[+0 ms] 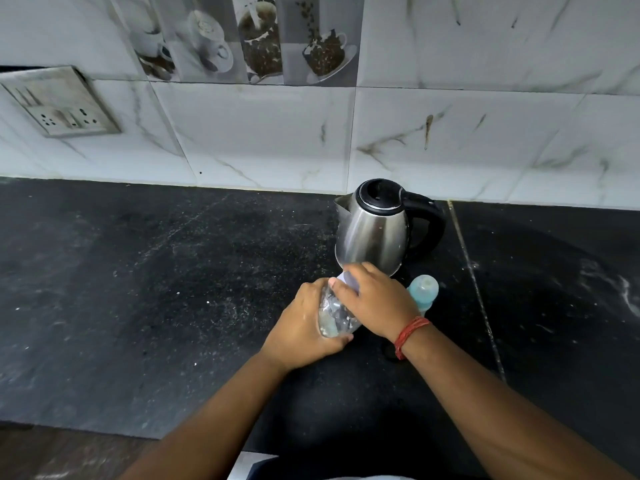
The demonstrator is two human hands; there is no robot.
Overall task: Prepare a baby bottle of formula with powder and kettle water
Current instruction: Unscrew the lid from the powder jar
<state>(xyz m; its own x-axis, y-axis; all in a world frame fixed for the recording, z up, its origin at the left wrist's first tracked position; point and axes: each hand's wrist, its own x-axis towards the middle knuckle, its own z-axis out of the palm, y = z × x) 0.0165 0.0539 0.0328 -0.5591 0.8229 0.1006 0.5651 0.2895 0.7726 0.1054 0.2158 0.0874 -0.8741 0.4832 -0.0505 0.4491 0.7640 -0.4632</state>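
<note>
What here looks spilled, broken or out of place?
Nothing is clearly spilled or broken. The counter has pale specks and scuffs, and the wall tile behind the kettle has a brownish drip stain.

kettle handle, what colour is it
Black, on the steel kettle; handle shows best in the head view.

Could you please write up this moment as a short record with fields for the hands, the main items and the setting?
left hand: left hand grips the body of the clear bottle
right hand: right hand grips the bottle's top end, at a white cap; red thread on the wrist
kettle: steel kettle upright behind the hands, lid shut, black handle to the right
baby bottle: baby bottle with bluish cap beside the right hand
surface: dark stone counter
wall: marbled tiles, socket plate at left
</note>
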